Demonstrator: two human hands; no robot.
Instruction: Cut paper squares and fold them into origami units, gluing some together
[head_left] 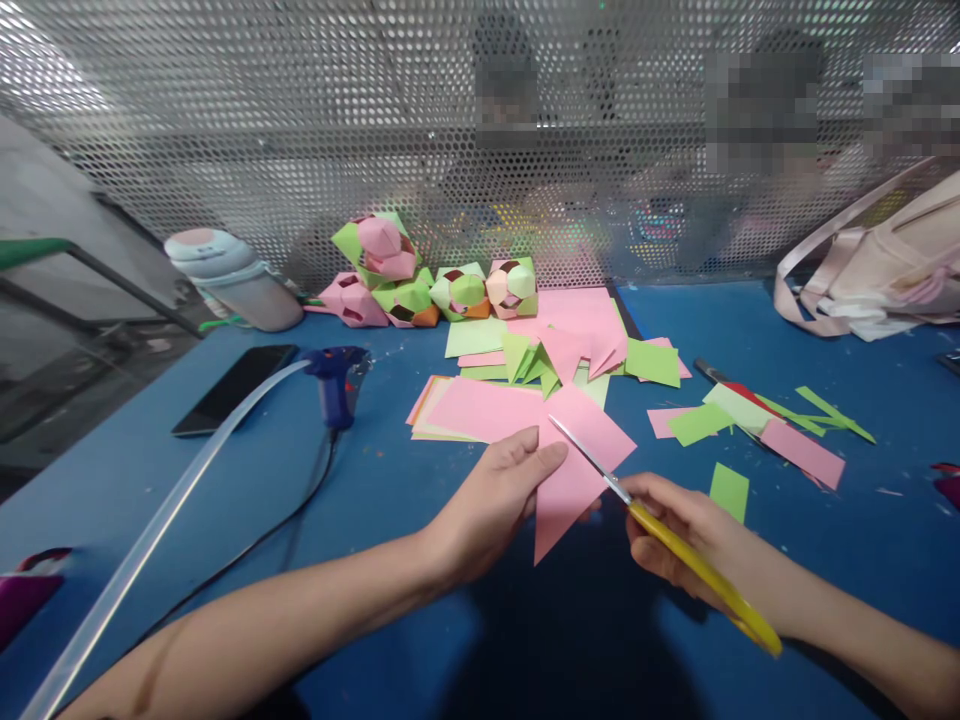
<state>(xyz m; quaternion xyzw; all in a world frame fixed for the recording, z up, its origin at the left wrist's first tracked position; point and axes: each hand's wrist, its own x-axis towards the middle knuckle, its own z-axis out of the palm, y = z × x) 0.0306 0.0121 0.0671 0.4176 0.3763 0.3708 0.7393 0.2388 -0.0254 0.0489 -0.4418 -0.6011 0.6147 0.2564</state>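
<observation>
My left hand (504,500) pinches a pink sheet of paper (579,455) between thumb and fingers, in front of my body above the blue table. In my right hand (686,530) is a pair of scissors (697,570) with yellow handles. Its blades lie across the pink paper, and their tips point up and left near my left thumb. Just beyond the hands are a stack of pink and pale papers (480,408) and folded green pieces (534,362). Cut green and pink strips (701,425) lie to the right, partly over a dark, red-edged tool (739,390).
Folded paper balls (405,297) line the back edge against a perforated metal screen (420,140). On the left are a bottle (236,280), a black phone (236,390) and a blue glue gun (335,385) with a long clear stick and cord. A pale bag (885,260) sits at right.
</observation>
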